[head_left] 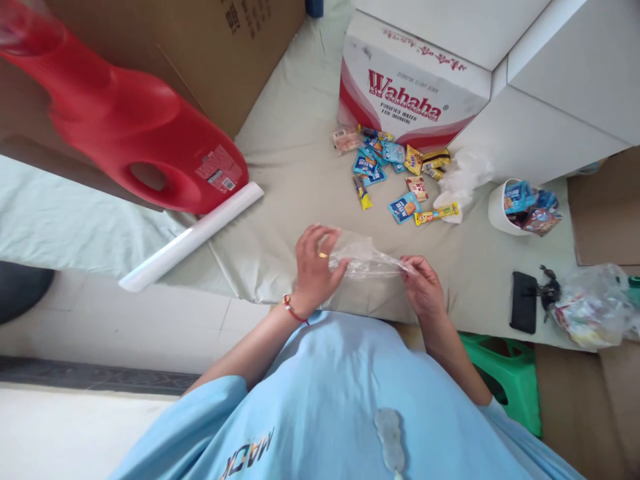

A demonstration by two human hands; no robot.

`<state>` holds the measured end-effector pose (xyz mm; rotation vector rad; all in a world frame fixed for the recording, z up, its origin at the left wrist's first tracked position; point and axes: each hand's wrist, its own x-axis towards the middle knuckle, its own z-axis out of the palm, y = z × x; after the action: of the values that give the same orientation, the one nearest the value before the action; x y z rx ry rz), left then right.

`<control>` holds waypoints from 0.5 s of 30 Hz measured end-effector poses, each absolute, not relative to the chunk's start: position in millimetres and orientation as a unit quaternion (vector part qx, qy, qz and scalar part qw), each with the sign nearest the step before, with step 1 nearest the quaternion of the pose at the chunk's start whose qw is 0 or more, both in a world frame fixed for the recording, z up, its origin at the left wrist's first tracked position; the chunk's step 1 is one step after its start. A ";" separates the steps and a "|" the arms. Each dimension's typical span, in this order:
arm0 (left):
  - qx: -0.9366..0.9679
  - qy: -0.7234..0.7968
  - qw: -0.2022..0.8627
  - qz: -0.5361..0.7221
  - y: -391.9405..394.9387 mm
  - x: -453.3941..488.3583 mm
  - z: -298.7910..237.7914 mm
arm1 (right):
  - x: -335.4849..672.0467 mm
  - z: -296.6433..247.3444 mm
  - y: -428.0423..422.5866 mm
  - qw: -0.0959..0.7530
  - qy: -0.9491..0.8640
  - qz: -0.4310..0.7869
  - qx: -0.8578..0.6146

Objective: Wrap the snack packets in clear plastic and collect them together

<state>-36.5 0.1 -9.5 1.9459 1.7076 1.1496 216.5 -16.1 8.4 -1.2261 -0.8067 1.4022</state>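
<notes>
A clear, thin plastic bag (pixel 363 257) stretches between my two hands above the table's front part. My right hand (pixel 424 283) pinches its gathered right end between thumb and fingers. At the other end, my left hand (pixel 316 270) has its thumb and fingers apart, touching the film; it wears a ring and a red bracelet. Beyond the bag lie several small wrapped snacks, among them a blue packet (pixel 404 207), a yellow stick packet (pixel 436 214) and a pinkish packet (pixel 347 141). Crumpled clear plastic (pixel 467 177) sits to their right.
A white Wahaba-type water carton (pixel 405 93) stands behind the snacks. Left are a red jug (pixel 150 140), a white roll (pixel 193 237) and a brown carton (pixel 210 53). Right are a white cup (pixel 500 213) of packets, a black phone (pixel 523 302), keys (pixel 549 290) and a green stool (pixel 515 380).
</notes>
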 end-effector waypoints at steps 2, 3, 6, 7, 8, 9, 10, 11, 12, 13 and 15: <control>0.747 0.549 0.147 0.343 3.0 -27.0 -2.9 | 213.9 20.1 -14.5 0.516 -0.355 0.617 -0.477; 0.763 0.539 0.161 0.318 5.7 -22.7 -0.9 | 214.2 25.8 -13.4 0.507 -0.361 0.629 -0.465; 0.744 0.547 0.243 0.298 15.6 -15.0 1.9 | 223.3 39.2 -7.1 0.482 -0.400 0.608 -0.487; 0.723 0.550 0.277 0.313 18.2 -14.0 2.7 | 228.8 41.7 -3.9 0.480 -0.416 0.580 -0.511; 0.698 0.551 0.312 0.335 20.2 -13.1 3.8 | 235.0 43.1 -0.3 0.481 -0.428 0.544 -0.538; 0.668 0.549 0.351 0.359 21.3 -12.1 5.5 | 241.2 43.4 3.2 0.486 -0.437 0.504 -0.565; 0.635 0.545 0.392 0.382 21.7 -10.6 7.9 | 246.8 42.9 6.4 0.493 -0.445 0.462 -0.588; 0.598 0.541 0.432 0.403 21.4 -8.3 10.8 | 251.2 41.7 8.7 0.501 -0.451 0.423 -0.605; 0.560 0.540 0.467 0.421 20.4 -5.3 14.2 | 253.8 40.0 10.0 0.508 -0.458 0.394 -0.614; 0.522 0.541 0.493 0.438 19.0 -1.7 18.0 | 254.2 37.7 10.1 0.514 -0.464 0.378 -0.614; 0.453 0.542 0.529 0.470 15.6 6.1 26.3 | 248.6 31.7 7.5 0.518 -0.473 0.388 -0.598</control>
<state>6.1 15.6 26.3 1.0820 1.2951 1.1237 248.6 7.5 31.7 -1.4348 -1.1345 0.9321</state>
